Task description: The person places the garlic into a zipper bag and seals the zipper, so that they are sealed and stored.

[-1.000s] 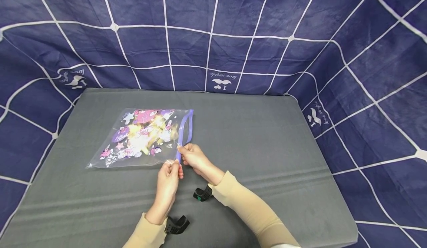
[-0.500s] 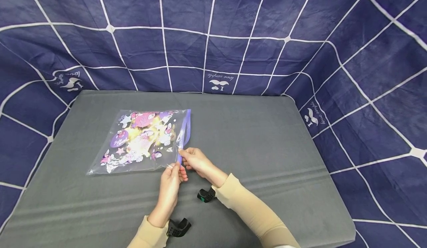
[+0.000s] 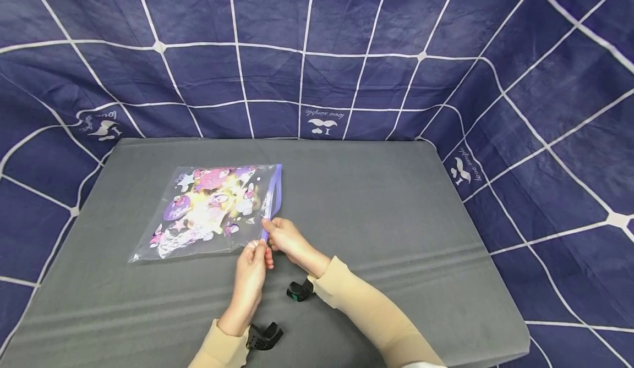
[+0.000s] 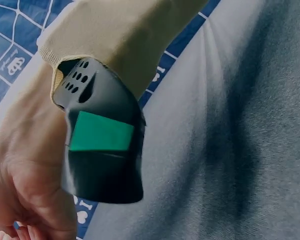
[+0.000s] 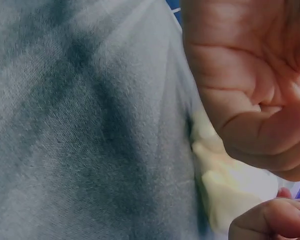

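A clear zip bag [image 3: 148, 241] with cartoon prints and a purple zip edge [image 3: 278, 192] lies left of centre in the head view. Yellowish contents [image 3: 210, 214] show through it; their kind is hard to make out. My left hand [image 3: 250, 272] pinches the near end of the zip edge between thumb and fingers. Just beyond it, my right hand [image 3: 289, 241] pinches the same edge. In the right wrist view, the right hand [image 5: 245, 90] is above the left fingers [image 5: 265, 220], and a bit of purple zip shows between them. The left wrist view shows no bag.
A grey cloth-covered surface [image 3: 376, 219] lies under the bag and hands. Navy curtains [image 3: 272, 71] with white grid lines stand at the back and sides. Black wrist mounts are on the left wrist [image 3: 264, 336] and right wrist [image 3: 299, 290].
The purple edges at the far part of the bag's mouth lie closer together than a second ago. Both hands keep their pinch near the near end. The head view has shifted slightly.
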{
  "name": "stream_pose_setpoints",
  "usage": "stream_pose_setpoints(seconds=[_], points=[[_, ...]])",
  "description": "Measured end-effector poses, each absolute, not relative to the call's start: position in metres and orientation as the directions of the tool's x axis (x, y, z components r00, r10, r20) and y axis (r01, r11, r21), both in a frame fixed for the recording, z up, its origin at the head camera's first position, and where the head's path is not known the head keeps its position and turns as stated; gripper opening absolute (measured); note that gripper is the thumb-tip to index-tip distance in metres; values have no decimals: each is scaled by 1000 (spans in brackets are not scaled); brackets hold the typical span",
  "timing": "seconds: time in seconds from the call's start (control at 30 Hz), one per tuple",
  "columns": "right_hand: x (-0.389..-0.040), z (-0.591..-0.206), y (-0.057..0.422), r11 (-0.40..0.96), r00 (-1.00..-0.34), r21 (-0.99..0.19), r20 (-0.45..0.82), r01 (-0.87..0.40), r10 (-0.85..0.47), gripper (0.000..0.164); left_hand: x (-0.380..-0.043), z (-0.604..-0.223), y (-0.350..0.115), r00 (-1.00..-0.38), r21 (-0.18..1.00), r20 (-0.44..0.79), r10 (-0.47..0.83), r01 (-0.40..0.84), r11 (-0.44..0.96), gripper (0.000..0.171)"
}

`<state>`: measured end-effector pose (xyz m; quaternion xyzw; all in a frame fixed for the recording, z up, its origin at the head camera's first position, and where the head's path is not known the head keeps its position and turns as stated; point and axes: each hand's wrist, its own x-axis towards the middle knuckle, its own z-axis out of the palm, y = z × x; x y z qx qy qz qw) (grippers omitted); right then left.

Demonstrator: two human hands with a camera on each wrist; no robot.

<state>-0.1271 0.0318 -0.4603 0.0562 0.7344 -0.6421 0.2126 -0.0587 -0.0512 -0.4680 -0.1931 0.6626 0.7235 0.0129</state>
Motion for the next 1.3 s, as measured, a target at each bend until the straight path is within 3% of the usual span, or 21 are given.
stream_pose_setpoints(seconds=[0.83, 1.07, 1.3], points=[[-154, -462, 24, 136, -906, -910, -407, 392, -116, 32, -58, -465, -45, -919, 966, -256, -300, -236, -103, 27], [-150, -457, 42, 138, -915, -920, -383, 366, -124, 34, -60, -463, -42, -930, 952, -285, -233, -247, -179, 26], [-147, -456, 47, 251, -925, -917, -353, 311, -142, 38, -60, -463, -43, -930, 924, -344, -129, -311, -222, 29]])
